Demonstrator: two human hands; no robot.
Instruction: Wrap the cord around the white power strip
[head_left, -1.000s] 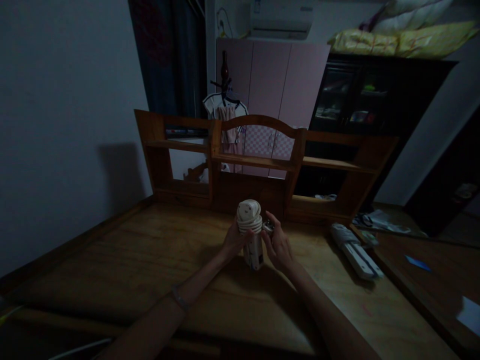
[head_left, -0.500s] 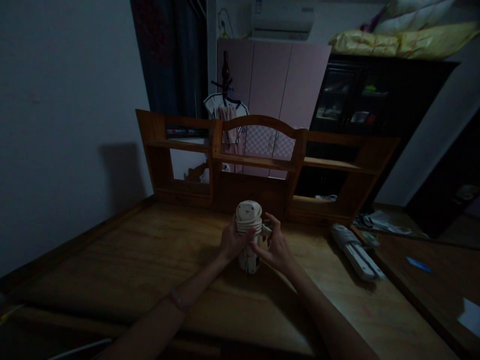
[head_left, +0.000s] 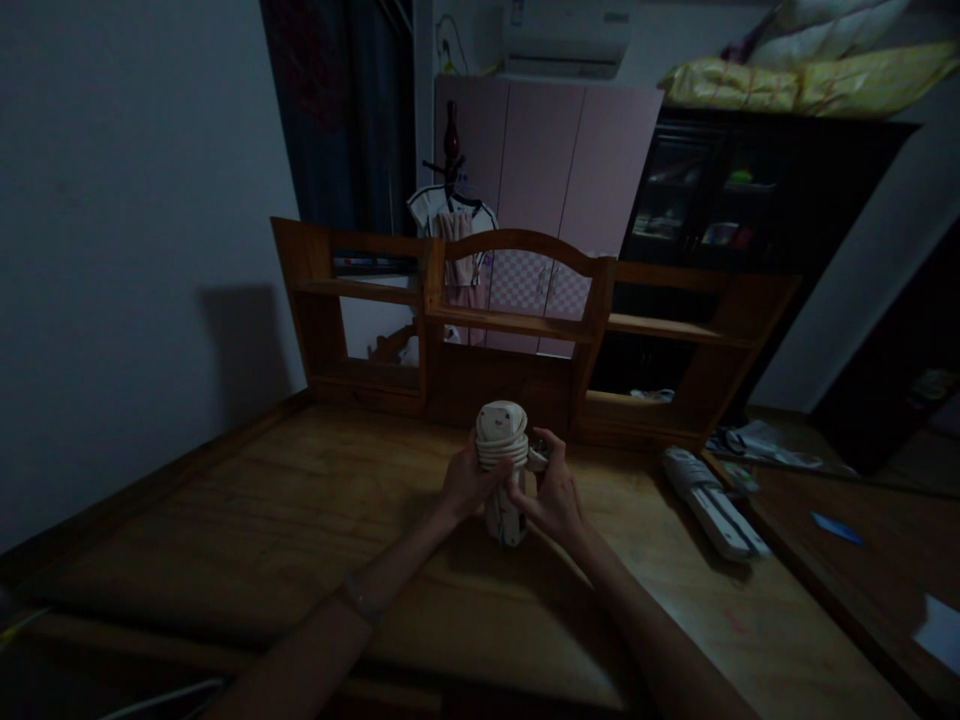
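Observation:
A white power strip [head_left: 507, 520] is tilted up over the desk, its cord [head_left: 502, 452] wound in several turns around the upper part. My left hand [head_left: 469, 482] is closed around the strip and the cord turns from the left side. On the right, my right hand [head_left: 553, 492] has its fingers curled on the plug [head_left: 538, 458] at the cord's end, with its thumb by the strip. The prongs look metallic but are dim. A second power strip [head_left: 716, 510], also wrapped with its cord, lies on the desk to the right.
The wooden desk [head_left: 300, 520] carries a low shelf unit [head_left: 517, 322] along its back edge. A wall [head_left: 135, 250] borders the left side. A blue item [head_left: 836, 528] and white paper [head_left: 939, 632] lie on a lower surface at right.
Both hands and the power strip have shifted slightly to the right. The strip leans a little more, and the plug sits a bit further right with the right hand.

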